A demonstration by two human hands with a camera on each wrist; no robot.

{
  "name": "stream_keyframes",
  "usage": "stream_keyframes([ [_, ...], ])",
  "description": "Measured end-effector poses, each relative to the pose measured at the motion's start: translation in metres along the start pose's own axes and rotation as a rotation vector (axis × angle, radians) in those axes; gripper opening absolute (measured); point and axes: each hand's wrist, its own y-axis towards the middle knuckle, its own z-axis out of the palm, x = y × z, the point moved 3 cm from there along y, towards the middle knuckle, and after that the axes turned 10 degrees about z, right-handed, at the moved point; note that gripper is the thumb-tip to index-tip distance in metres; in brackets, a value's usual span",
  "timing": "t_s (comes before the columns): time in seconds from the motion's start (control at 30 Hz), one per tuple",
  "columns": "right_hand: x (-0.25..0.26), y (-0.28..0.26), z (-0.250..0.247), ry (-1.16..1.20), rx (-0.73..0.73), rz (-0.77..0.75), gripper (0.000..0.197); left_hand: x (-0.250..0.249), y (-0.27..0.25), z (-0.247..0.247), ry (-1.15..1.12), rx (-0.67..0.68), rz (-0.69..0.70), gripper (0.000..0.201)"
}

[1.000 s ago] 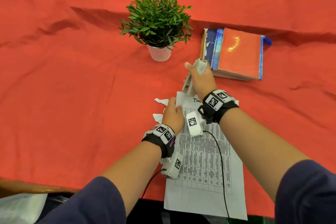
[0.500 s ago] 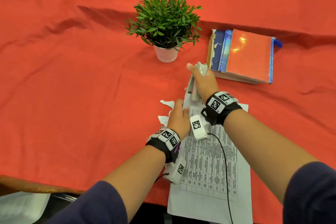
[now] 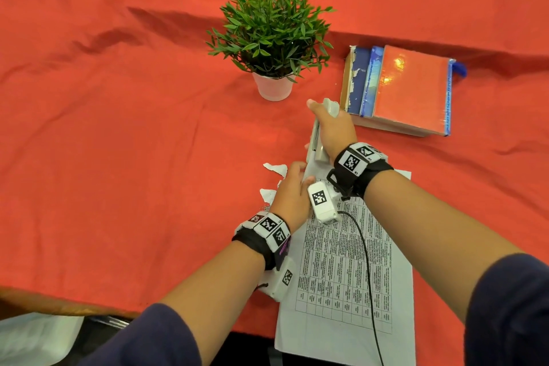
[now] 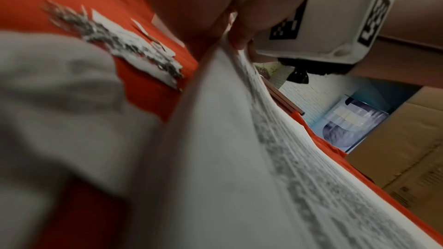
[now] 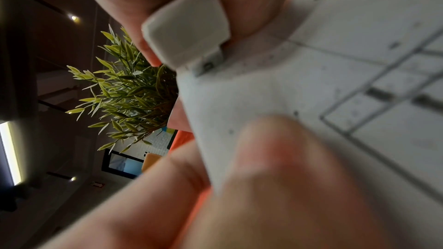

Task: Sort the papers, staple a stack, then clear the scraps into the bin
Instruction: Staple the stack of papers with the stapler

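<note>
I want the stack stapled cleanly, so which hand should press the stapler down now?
Right. The right hand already grips the stapler with its mouth over the paper corner, while the left hand pinches that corner steady.

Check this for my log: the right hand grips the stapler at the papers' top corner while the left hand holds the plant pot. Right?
Not quite. The left hand holds the papers, not the plant pot, as the head view shows. The right hand does grip the stapler at their top corner.
</note>
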Motion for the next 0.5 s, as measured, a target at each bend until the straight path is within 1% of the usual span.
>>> stream_keyframes([
  [0.1, 0.001, 0.0, -0.002, 0.022, -0.013, 0.024, 0.027, 0.002, -0.016, -0.009, -0.037, 0.058, -0.03, 0.023],
  [0.2, 0.001, 0.001, -0.004, 0.046, -0.011, 0.036, 0.023, 0.004, -0.042, -0.015, 0.032, 0.1, -0.085, 0.02],
  [0.3, 0.0, 0.001, -0.004, 0.034, -0.053, 0.045, 0.026, 0.008, -0.056, -0.014, 0.088, 0.082, -0.083, 0.008],
  [0.37, 0.001, -0.001, -0.003, 0.024, -0.062, 0.06, 0.028, 0.011, -0.056, -0.012, 0.097, 0.054, -0.085, 0.009],
  [0.5, 0.001, -0.001, -0.005, 0.051, -0.04, 0.094, 0.027, 0.014, -0.055, -0.008, 0.104, 0.043, -0.072, 0.009],
])
